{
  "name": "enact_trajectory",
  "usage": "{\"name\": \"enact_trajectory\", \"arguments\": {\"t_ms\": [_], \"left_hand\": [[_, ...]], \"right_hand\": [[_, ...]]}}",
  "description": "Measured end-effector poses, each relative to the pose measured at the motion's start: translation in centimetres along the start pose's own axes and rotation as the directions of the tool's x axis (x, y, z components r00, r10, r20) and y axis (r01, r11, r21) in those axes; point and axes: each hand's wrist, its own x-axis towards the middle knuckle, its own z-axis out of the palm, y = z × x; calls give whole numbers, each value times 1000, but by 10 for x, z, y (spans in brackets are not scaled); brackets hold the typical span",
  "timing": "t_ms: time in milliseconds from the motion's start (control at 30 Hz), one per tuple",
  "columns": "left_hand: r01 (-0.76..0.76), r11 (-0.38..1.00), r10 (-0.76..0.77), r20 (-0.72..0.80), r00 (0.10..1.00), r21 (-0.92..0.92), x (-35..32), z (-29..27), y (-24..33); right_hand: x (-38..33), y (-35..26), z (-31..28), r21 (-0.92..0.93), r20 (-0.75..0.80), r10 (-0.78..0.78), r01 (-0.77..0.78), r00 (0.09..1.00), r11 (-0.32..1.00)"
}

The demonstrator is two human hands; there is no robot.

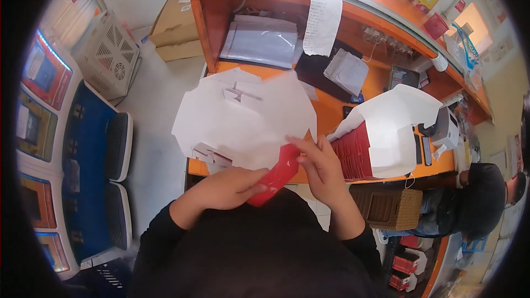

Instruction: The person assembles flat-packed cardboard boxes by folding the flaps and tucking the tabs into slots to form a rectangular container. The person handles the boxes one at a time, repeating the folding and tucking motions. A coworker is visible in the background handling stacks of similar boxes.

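A partly folded cardboard box [259, 118], white inside and red outside, leans over the front edge of the orange desk. Its near red wall [279, 175] stands bent up toward my body. My left hand [232, 186] is closed on the left end of that wall, thumb along the red face. At the wall's right end, my right hand [321, 168] grips the corner between thumb and fingers, slightly blurred. Slotted flaps stick out at the box's left and far sides. To the right of my right hand stands a nested stack of red-and-white boxes [353, 153].
On the orange desk [331, 111] lie papers [346, 72] and a phone [427, 150]. A paper list [323, 21] hangs from the upper shelf. A wicker basket [393, 208] and a seated person [480, 201] are at right. Blue-backed seats [91, 176] line the left.
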Motion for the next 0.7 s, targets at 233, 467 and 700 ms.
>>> {"name": "enact_trajectory", "arguments": {"t_ms": [233,467,700], "left_hand": [[125,972,-129,-10,992,-199,0,5,7],[-21,962,7,-52,999,-272,4,10,-3],[-60,935,37,-72,997,-348,10,9,-1]], "right_hand": [[-7,19,16,172,8,-17,15,1000,985],[-8,3,14,8,136,-159,159,978,987],[-12,5,16,42,49,-134,132,990,990]]}}
